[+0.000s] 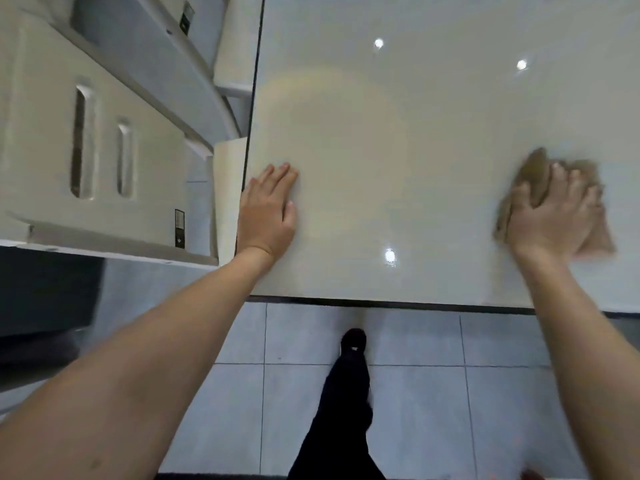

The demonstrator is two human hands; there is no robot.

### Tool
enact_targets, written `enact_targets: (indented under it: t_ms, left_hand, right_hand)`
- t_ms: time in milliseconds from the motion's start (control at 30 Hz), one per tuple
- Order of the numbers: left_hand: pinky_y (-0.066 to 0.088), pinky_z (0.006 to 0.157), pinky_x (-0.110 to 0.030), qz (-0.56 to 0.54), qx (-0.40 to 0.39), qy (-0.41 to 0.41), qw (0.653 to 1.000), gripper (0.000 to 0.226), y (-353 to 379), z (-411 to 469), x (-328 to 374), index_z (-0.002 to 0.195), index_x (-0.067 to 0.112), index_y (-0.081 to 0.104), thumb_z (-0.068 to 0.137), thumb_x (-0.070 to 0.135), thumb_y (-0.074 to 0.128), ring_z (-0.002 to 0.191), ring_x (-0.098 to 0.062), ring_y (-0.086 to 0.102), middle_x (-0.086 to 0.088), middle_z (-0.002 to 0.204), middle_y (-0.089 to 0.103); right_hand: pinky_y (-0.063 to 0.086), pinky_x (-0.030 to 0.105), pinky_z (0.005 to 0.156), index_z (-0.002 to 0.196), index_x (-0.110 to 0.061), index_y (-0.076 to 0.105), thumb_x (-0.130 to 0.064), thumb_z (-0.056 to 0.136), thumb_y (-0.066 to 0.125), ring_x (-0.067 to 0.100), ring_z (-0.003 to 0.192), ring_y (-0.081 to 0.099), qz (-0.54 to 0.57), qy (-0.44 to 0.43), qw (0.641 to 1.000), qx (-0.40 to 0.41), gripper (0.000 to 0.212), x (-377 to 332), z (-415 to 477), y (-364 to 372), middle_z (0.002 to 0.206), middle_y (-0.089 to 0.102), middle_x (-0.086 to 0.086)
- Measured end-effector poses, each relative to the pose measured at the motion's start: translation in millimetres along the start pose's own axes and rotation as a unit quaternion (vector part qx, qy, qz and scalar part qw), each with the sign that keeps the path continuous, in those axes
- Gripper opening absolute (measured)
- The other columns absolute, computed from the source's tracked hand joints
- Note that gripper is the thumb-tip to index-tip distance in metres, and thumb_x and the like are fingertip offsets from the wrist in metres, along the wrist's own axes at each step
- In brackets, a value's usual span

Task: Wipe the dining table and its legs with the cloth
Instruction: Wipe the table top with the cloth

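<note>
The glossy pale dining table (415, 126) fills the upper right, with its dark-edged front rim across the middle. My left hand (268, 213) lies flat with straight fingers on the table's near left corner. My right hand (550, 216) presses a crumpled tan cloth (535, 171) onto the tabletop at the right; the fingers are spread over it and blurred. The table legs are hidden below the top.
Pale chairs (104, 150) stand tight against the table's left edge. Grey floor tiles (433, 393) lie below the front rim, and my dark-trousered leg and shoe (349, 393) stand on them. A dark shape sits at the lower left.
</note>
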State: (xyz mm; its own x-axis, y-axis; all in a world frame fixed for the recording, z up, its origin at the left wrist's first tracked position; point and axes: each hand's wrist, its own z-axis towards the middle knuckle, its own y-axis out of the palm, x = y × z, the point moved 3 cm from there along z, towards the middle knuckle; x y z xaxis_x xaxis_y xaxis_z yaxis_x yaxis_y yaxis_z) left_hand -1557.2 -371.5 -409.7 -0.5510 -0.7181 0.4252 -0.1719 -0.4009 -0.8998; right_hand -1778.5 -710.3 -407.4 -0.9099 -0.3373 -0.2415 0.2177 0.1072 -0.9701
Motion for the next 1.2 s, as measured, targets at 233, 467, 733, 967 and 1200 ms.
enact_targets:
  t_ms: [233,467,733,967,1200]
  left_hand:
    - [0.019,0.117,-0.037,0.001,0.001,0.001,1.000,0.056,-1.1,-1.0,-1.7,0.137,0.019,0.048,0.082,0.017,0.043,0.140,-0.020,0.030,0.001,0.147,0.043]
    - [0.021,0.116,-0.043,0.014,-0.008,0.007,1.000,0.058,-0.5,-2.4,0.5,0.138,0.020,0.046,0.080,0.018,0.042,0.140,-0.021,0.030,0.001,0.148,0.042]
    - [0.022,0.115,-0.041,0.037,-0.012,0.013,0.999,0.059,2.3,-1.7,-1.1,0.138,0.020,0.046,0.079,0.020,0.039,0.139,-0.020,0.031,0.001,0.148,0.042]
    - [0.018,0.117,-0.041,0.040,-0.008,0.019,0.999,0.059,3.0,-1.7,-3.2,0.138,0.018,0.046,0.081,0.023,0.036,0.141,-0.021,0.029,0.000,0.149,0.041]
    - [0.009,0.119,-0.038,0.039,-0.024,0.032,0.998,0.061,8.6,-6.0,-6.2,0.144,0.019,0.038,0.084,0.025,0.027,0.144,-0.020,0.021,0.001,0.153,0.032]
  right_hand:
    - [0.009,0.046,0.118,0.145,-0.028,0.041,-0.048,0.090,0.042,0.036,0.145,0.022,0.024,-0.180,0.983,-0.026,0.059,-134.8,-135.3,43.1,0.154,0.036,0.005]
    - [0.020,0.043,0.119,0.145,-0.035,0.040,-0.055,0.091,0.040,0.023,0.147,0.023,-0.022,-0.407,0.907,-0.103,0.057,-44.8,-162.3,17.6,0.154,0.037,-0.004]
    - [0.006,0.046,0.120,0.149,-0.033,0.025,-0.070,0.082,0.015,0.030,0.148,0.006,-0.026,-0.055,0.997,-0.051,0.077,-58.6,-41.8,18.3,0.160,0.022,-0.003]
    - [0.010,0.046,0.119,0.144,-0.033,0.040,-0.062,0.088,0.025,0.030,0.147,0.021,0.019,-0.257,0.964,-0.069,0.065,-177.2,-182.0,50.4,0.154,0.036,-0.002]
    - [0.015,0.044,0.119,0.144,-0.035,0.038,-0.065,0.087,0.028,0.025,0.147,0.021,0.000,-0.258,0.965,-0.056,0.065,-82.7,-162.5,33.0,0.155,0.035,-0.005]
